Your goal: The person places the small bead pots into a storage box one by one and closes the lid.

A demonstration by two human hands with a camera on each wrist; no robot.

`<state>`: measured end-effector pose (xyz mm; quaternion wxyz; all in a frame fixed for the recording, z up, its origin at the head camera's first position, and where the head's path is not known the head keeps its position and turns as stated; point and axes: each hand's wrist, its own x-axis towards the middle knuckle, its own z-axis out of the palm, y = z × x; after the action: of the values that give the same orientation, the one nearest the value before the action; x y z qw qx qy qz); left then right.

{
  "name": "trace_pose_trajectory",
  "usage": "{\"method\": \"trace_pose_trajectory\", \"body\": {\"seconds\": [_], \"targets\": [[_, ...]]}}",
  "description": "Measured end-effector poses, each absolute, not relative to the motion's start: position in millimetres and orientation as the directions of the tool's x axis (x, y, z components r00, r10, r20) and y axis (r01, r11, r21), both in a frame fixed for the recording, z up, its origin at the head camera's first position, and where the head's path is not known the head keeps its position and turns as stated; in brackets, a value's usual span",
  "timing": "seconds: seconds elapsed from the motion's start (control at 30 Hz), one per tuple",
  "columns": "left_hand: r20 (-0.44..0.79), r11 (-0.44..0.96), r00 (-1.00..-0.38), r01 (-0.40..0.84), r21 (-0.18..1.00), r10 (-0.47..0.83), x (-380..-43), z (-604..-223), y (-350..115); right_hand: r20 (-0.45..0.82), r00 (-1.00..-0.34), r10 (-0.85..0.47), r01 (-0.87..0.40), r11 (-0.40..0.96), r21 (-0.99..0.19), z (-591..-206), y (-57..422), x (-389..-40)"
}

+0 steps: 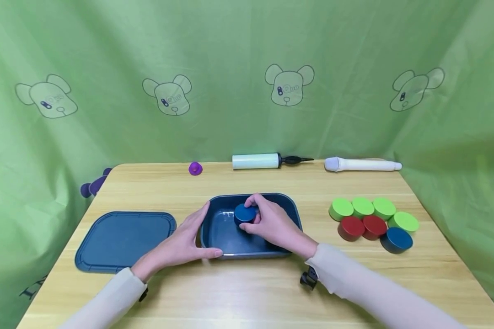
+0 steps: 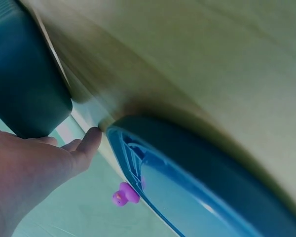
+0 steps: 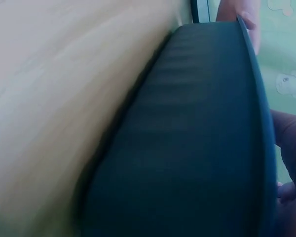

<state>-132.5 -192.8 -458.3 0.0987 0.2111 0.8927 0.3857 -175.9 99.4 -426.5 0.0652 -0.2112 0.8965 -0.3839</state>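
A dark blue rectangular box (image 1: 251, 254) stands open-topped at the middle of the table. My right hand (image 1: 276, 224) reaches into it and pinches a blue round block (image 1: 244, 214) between thumb and fingers. Whether the block touches the box's floor I cannot tell. At the box's left end, my left hand (image 1: 185, 240) rests against the wall with straight fingers, its thumb along the front rim. In the left wrist view, the left hand (image 2: 39, 170) touches the box's outer side (image 2: 27, 74). The right wrist view mostly shows the box's ribbed wall (image 3: 187, 123).
A blue lid (image 1: 125, 242) lies at left. On the right sit several green round blocks (image 1: 383, 209), two red round blocks (image 1: 351, 228) and another blue one (image 1: 397, 240). Along the back are a purple toy (image 1: 195, 168), a hand pump (image 1: 256, 161) and a white stick (image 1: 366, 165).
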Motion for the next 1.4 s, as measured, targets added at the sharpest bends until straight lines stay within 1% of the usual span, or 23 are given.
{"method": "trace_pose_trajectory", "body": {"seconds": [0.27,0.43,0.67,0.93,1.03,1.27,1.4], "targets": [[0.007,0.609,-0.891,0.317,0.727,0.454,-133,-461,-194,-0.015,-0.893,-0.451,-0.316,0.65,-0.69,-427,78,-183],[0.013,0.609,-0.892,0.32,0.726,0.452,-132,-461,-195,-0.009,-0.889,-0.458,-0.335,0.663,-0.67,-430,67,-187],[0.021,0.597,-0.885,0.332,0.73,0.465,-133,-463,-194,-0.035,-0.885,-0.465,-0.331,0.679,-0.655,-435,55,-191],[0.005,0.595,-0.881,0.324,0.735,0.474,-134,-465,-195,-0.01,-0.883,-0.47,-0.352,0.676,-0.648,-441,48,-191],[0.007,0.595,-0.882,0.324,0.735,0.471,-134,-466,-195,-0.006,-0.881,-0.472,-0.352,0.666,-0.657,-441,47,-191],[0.018,0.598,-0.882,0.334,0.729,0.471,-133,-466,-196,-0.044,-0.875,-0.482,-0.303,0.615,-0.728,-442,45,-192],[0.019,0.596,-0.881,0.336,0.73,0.473,-133,-466,-196,-0.05,-0.874,-0.484,-0.287,0.596,-0.75,-442,44,-194]]}}
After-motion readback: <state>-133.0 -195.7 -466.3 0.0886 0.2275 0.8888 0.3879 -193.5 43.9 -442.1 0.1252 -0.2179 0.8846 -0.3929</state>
